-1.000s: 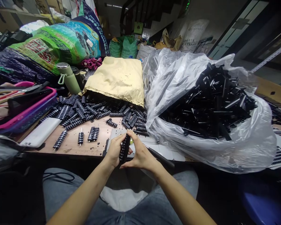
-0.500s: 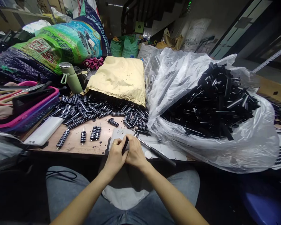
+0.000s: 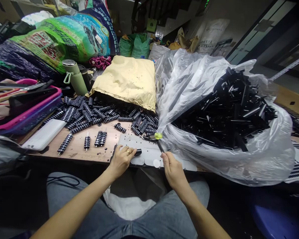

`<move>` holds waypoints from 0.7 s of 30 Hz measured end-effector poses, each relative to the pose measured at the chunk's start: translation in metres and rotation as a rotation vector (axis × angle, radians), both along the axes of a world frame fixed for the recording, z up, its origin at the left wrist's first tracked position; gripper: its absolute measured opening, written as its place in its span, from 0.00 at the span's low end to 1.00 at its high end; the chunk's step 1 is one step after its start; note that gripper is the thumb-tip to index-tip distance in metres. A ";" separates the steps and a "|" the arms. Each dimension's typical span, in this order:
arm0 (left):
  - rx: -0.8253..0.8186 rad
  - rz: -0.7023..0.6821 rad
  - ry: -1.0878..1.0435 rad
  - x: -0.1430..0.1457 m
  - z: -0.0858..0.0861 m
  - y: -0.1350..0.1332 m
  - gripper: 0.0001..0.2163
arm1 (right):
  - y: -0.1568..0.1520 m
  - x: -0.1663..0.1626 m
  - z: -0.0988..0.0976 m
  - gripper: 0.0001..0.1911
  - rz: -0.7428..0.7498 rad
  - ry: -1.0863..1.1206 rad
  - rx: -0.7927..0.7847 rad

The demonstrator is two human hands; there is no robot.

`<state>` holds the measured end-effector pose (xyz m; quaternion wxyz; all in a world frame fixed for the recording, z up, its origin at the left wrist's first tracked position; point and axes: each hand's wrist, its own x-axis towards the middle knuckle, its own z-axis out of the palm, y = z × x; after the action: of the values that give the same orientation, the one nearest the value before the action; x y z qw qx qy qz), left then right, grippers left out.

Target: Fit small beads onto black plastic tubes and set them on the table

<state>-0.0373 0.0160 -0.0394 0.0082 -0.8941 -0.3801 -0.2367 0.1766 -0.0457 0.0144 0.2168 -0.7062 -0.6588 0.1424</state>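
My left hand (image 3: 122, 160) is closed around a short black tube (image 3: 138, 152), whose right end sticks out past the fingers. It rests on a grey metal plate (image 3: 146, 160) at the table's front edge. My right hand (image 3: 173, 168) grips the dark handle of a hammer (image 3: 160, 145); the yellow-faced head is over the plate's back edge. Left of the plate stand a pair of black-and-silver ribbed rollers (image 3: 101, 138) and a single roller (image 3: 87, 142) with a thin pin on top. Another roller (image 3: 65, 144) lies further left.
Behind is a heap of ribbed rollers (image 3: 89, 114) partly under a cream sack (image 3: 127, 81). A plastic bag (image 3: 186, 109) full of black pieces (image 3: 229, 116) bulges on the right. On the left are a white power bank-like block (image 3: 44, 134), a pink basket (image 3: 27, 114) and a green bottle (image 3: 76, 78).
My hands were together over the plate and are now apart. The right hand has taken hold of the hammer and lifted it; the left hand has lowered the black tube onto the plate.
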 end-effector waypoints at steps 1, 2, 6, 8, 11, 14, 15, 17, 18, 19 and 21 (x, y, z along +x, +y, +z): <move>0.007 0.020 0.014 0.001 0.000 -0.001 0.17 | -0.004 -0.005 0.001 0.19 -0.009 0.006 0.019; 0.014 0.035 0.025 0.001 0.000 -0.001 0.17 | -0.007 -0.010 0.001 0.20 -0.014 -0.021 0.015; 0.045 0.107 0.065 0.005 -0.006 -0.006 0.17 | -0.010 -0.020 0.001 0.20 0.036 -0.227 -0.153; 0.050 0.132 0.108 0.011 -0.010 -0.012 0.17 | -0.008 -0.027 0.012 0.20 0.042 -0.211 -0.108; 0.024 0.135 0.185 0.022 -0.016 -0.023 0.23 | -0.003 -0.047 0.030 0.21 0.075 -0.071 0.077; 0.026 0.140 0.229 0.026 -0.024 -0.031 0.25 | 0.000 -0.072 0.028 0.23 0.217 -0.083 0.086; 0.039 0.142 0.235 0.026 -0.027 -0.031 0.24 | 0.001 -0.079 0.023 0.22 0.263 -0.137 0.027; 0.058 0.144 0.230 0.024 -0.030 -0.027 0.23 | 0.004 -0.086 0.014 0.21 0.309 -0.247 -0.103; 0.060 0.142 0.214 0.023 -0.030 -0.024 0.23 | 0.005 -0.086 0.011 0.20 0.306 -0.278 -0.147; 0.051 0.136 0.192 0.022 -0.029 -0.020 0.22 | 0.007 -0.084 0.011 0.20 0.292 -0.286 -0.163; 0.002 0.143 0.140 0.023 -0.023 -0.015 0.20 | 0.011 -0.075 0.014 0.20 0.229 -0.266 -0.134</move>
<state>-0.0143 0.0014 -0.0621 0.0524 -0.8792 -0.4410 -0.1726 0.1015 -0.0350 0.0280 0.0625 -0.6520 -0.7468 0.1153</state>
